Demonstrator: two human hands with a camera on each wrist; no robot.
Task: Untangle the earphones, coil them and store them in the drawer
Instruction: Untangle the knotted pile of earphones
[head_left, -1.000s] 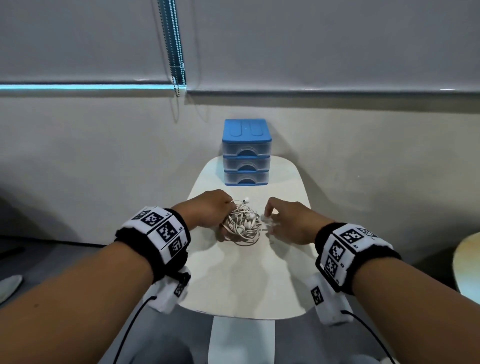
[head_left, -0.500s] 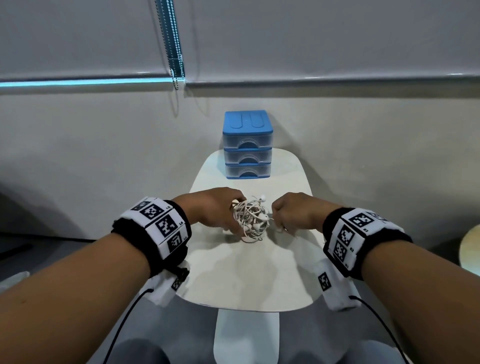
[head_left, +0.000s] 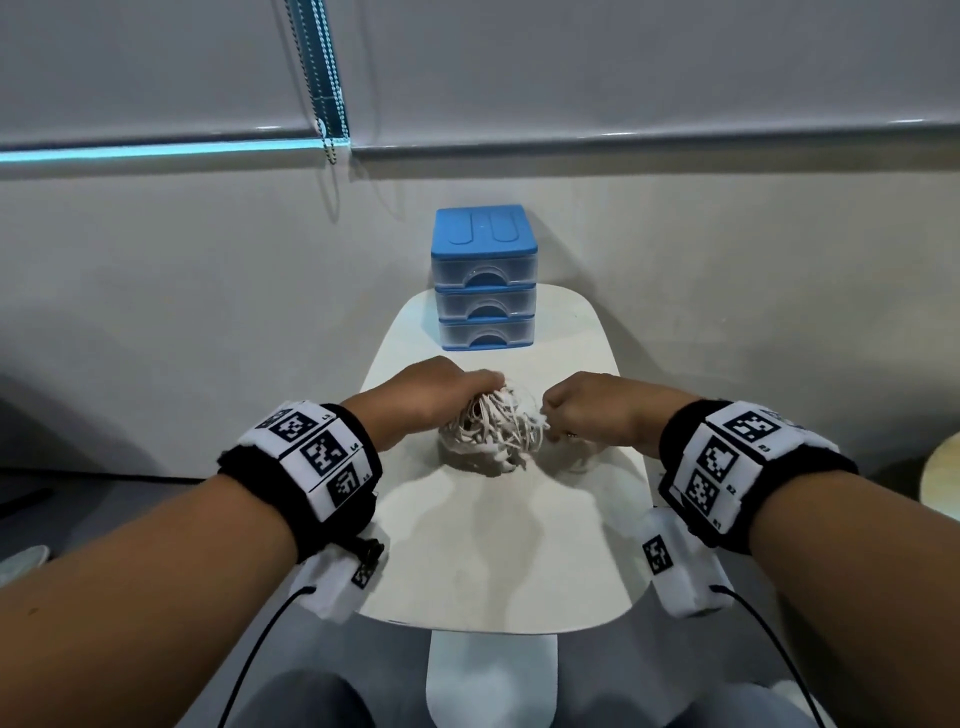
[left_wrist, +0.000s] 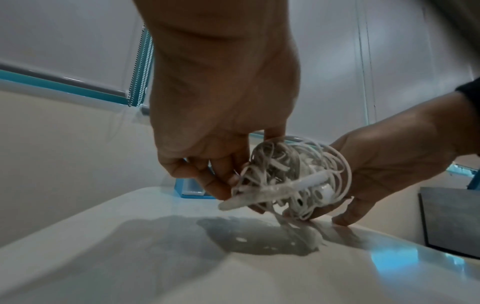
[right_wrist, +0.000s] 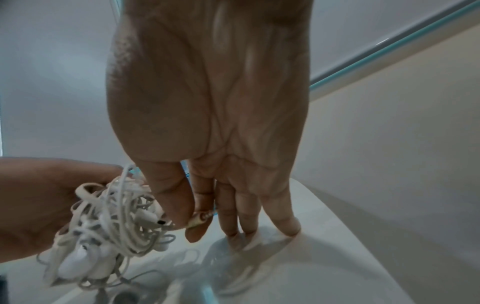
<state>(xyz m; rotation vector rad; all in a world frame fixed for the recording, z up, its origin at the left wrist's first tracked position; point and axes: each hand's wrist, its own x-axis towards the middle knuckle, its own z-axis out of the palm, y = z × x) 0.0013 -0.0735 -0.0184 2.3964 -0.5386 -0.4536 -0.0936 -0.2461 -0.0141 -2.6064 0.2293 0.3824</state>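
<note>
A tangled ball of white earphones (head_left: 493, 434) hangs just above the middle of the small white table (head_left: 498, 561). My left hand (head_left: 431, 397) grips the ball from its left side, fingers curled into the cord (left_wrist: 291, 179). My right hand (head_left: 587, 410) pinches the metal jack plug (right_wrist: 201, 220) between thumb and forefinger at the ball's right edge, while its other fingertips (right_wrist: 291, 226) touch the tabletop. The tangle (right_wrist: 109, 228) is dense, with earbuds and remote buried inside. A blue three-drawer unit (head_left: 484, 280) stands at the far end, all drawers shut.
The table is narrow and rounded, with a wall close behind it. A bead chain (head_left: 324, 78) of the window blind hangs above the drawer unit. A second pale table edge (head_left: 943, 475) shows at the far right. Floor lies on both sides.
The earphone ball has been lifted off the tabletop. My left hand has closed tighter around it, and my right hand has moved in and taken hold of the plug end.
</note>
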